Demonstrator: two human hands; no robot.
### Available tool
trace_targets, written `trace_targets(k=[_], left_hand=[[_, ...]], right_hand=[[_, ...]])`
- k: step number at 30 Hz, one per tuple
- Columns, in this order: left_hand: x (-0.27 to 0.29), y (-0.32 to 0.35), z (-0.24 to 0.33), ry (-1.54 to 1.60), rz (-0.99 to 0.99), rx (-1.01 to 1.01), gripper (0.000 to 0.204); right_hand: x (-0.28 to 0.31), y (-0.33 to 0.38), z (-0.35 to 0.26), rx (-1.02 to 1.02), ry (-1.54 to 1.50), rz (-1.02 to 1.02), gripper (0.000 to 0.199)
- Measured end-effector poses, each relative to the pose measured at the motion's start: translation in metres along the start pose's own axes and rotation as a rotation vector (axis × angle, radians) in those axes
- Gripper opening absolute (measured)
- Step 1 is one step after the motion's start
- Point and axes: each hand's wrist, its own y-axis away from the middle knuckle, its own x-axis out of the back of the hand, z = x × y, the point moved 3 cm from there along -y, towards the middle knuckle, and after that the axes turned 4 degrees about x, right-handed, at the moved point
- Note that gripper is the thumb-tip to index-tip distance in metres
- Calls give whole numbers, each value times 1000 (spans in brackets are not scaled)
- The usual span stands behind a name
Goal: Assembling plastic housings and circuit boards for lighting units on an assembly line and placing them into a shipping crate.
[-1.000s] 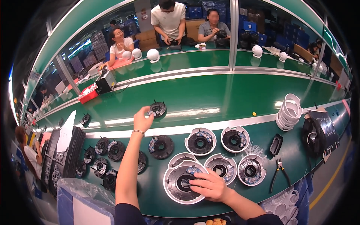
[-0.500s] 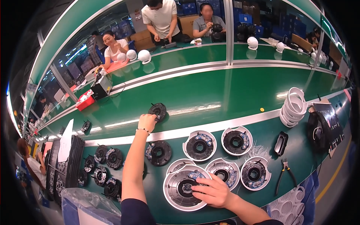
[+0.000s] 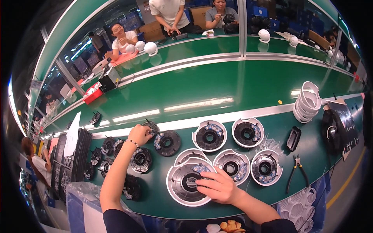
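My left hand [image 3: 138,134] reaches forward and grips a small black round part [image 3: 150,126] at the near edge of the green conveyor belt [image 3: 217,85]. My right hand [image 3: 215,186] rests flat on a black disc seated in a large white round housing [image 3: 176,192] near the bench's front edge. Beside the left hand lies a black round module [image 3: 167,142]. Several white housings with black inserts [image 3: 210,136] sit to the right of it.
More black round modules [image 3: 140,160] lie left of my arm, next to black stacked trays [image 3: 72,155]. A stack of white rings [image 3: 307,101], black pliers [image 3: 297,171] and a small black case [image 3: 293,138] sit at right. People work across the belt.
My left hand has drawn back from the belt toward the bench, bringing the small black part with it. My right hand stays on the white housing.
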Motion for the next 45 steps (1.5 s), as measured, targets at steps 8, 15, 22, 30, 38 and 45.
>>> trace_targets(k=[8, 15, 22, 30, 38, 45], left_hand=[[49, 53, 76, 448, 57, 2, 25], [28, 147, 138, 1353, -658, 255, 48], [30, 189, 137, 1551, -534, 301, 53], [105, 332, 42, 1673, 257, 798, 46], [159, 558, -51, 1087, 1099, 1205, 24], [55, 727, -136, 1342, 1477, 1599, 30]], right_hand=[[-4, 0, 5, 3, -16, 23, 17], [-11, 1, -5, 9, 2, 36, 25], [-19, 8, -18, 64, -94, 81, 45], [-45, 19, -36, 92, -210, -38, 67], [-48, 23, -42, 25, -208, -234, 46], [-55, 25, -35, -33, -181, -299, 41]])
